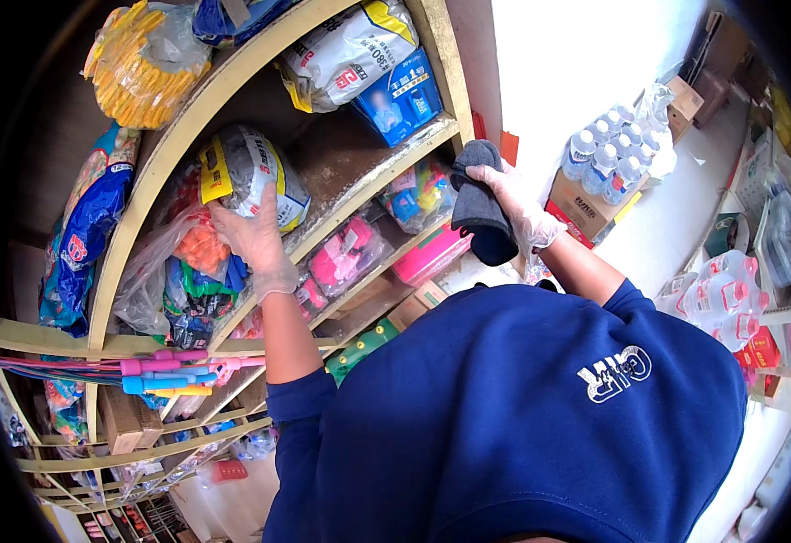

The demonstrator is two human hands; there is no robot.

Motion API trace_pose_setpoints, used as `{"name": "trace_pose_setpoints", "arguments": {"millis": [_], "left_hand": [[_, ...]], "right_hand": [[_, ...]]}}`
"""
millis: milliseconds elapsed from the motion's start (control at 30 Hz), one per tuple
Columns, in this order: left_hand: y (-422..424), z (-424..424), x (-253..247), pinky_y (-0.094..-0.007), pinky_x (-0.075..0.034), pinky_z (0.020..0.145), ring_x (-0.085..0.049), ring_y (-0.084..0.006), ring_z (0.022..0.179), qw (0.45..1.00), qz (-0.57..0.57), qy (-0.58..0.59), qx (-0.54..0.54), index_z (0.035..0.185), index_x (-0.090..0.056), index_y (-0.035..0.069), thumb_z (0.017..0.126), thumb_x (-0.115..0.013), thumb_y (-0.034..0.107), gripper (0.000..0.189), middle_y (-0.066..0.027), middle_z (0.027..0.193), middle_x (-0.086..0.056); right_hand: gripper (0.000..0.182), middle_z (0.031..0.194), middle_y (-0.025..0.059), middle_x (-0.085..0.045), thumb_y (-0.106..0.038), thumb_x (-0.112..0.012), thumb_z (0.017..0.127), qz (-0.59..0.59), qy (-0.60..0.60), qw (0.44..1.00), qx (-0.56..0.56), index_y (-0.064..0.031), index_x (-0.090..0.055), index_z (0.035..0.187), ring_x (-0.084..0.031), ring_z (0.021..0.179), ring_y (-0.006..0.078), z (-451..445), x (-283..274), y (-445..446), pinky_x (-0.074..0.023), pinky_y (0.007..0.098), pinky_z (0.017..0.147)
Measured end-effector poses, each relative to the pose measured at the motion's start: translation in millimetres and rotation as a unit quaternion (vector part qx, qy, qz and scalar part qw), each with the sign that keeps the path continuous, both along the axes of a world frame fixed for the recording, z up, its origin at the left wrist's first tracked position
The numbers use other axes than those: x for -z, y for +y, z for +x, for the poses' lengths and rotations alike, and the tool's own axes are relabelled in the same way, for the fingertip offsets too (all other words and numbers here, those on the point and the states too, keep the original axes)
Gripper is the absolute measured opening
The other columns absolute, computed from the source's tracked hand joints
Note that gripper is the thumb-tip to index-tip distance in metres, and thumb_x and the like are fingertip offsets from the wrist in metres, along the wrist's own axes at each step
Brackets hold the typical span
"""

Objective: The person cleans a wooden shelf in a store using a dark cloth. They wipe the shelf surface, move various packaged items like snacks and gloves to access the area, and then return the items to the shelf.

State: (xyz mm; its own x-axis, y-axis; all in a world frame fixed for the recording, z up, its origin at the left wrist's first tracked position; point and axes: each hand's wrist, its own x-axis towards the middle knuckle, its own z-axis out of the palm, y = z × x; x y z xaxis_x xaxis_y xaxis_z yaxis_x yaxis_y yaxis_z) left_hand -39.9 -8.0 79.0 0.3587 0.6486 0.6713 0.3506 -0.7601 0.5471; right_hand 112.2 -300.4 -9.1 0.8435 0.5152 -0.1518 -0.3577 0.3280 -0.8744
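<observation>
My left hand (252, 234), in a clear disposable glove, rests against a plastic-wrapped pack of grey gloves (256, 176) with a white and yellow label, on a wooden shelf. Its fingers and thumb are spread at the near end of the pack; whether they grip it cannot be told. My right hand (514, 197), gloved likewise, is closed on a folded dark grey cloth (482, 210) out in front of the shelf edge. Below my left hand lies a clear bag of orange items (202, 244), beside bundled blue and green packets (198, 292).
Yellow knitted gloves (140, 75) hang at the upper left. A white pack (351, 58) and a blue box (402, 98) share the shelf. Jump ropes (164, 380) hang at the lower left. Bottled water (606, 156) tops a carton (582, 203) by the aisle, right.
</observation>
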Motion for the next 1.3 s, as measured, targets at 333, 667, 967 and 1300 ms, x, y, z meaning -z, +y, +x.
{"name": "trace_pose_setpoints", "arguments": {"millis": [333, 667, 967, 1300], "left_hand": [[23.3, 6.9, -8.3, -0.0483, -0.027, 0.103, -0.035, -0.0437, 0.121, 0.996, 0.015, 0.041, -0.077, 0.127, -0.04, -0.009, 0.076, -0.064, 0.054, 0.085, -0.0304, 0.126, -0.042], [30.3, 9.1, -20.0, -0.0356, -0.038, 0.094, -0.049, -0.0289, 0.106, 0.981, 0.065, -0.164, 0.082, 0.132, -0.041, -0.004, 0.085, -0.06, 0.019, 0.056, -0.0215, 0.118, -0.052], [32.6, 1.3, -27.4, -0.0284, -0.039, 0.088, -0.05, -0.0167, 0.097, 0.979, -0.061, -0.159, 0.111, 0.104, -0.056, -0.001, 0.088, -0.057, 0.018, 0.024, -0.011, 0.106, -0.056], [42.4, -6.8, -32.3, -0.0323, -0.041, 0.087, -0.056, -0.0224, 0.093, 0.974, -0.1, -0.127, 0.158, 0.106, -0.062, -0.003, 0.088, -0.046, 0.007, 0.027, -0.0156, 0.103, -0.06]], "right_hand": [[0.035, 0.093, 0.0074, -0.064, -0.015, -0.063, 0.082, -0.029, 0.017, 0.999, 0.008, -0.0027, -0.056, 0.113, -0.063, 0.072, 0.0157, 1.9, 5.1, -7.8, -0.053, 0.026, 0.058], [0.035, 0.091, 0.0069, -0.063, -0.018, -0.063, 0.082, -0.017, 0.002, 1.0, 0.006, -0.0023, -0.056, 0.112, -0.062, 0.072, 0.0144, -7.0, 1.0, -4.5, -0.0517, 0.0259, 0.063], [0.034, 0.09, 0.0074, -0.064, -0.016, -0.062, 0.082, -0.01, 0.007, 1.0, 0.016, -0.0028, -0.056, 0.112, -0.062, 0.069, 0.0149, -9.1, 3.6, -6.7, -0.0523, 0.0259, 0.059], [0.034, 0.088, 0.008, -0.064, -0.015, -0.062, 0.081, -0.006, 0.016, 1.0, 0.025, -0.0024, -0.056, 0.112, -0.063, 0.065, 0.0156, -13.6, 9.7, -10.9, -0.0524, 0.0258, 0.054]]}}
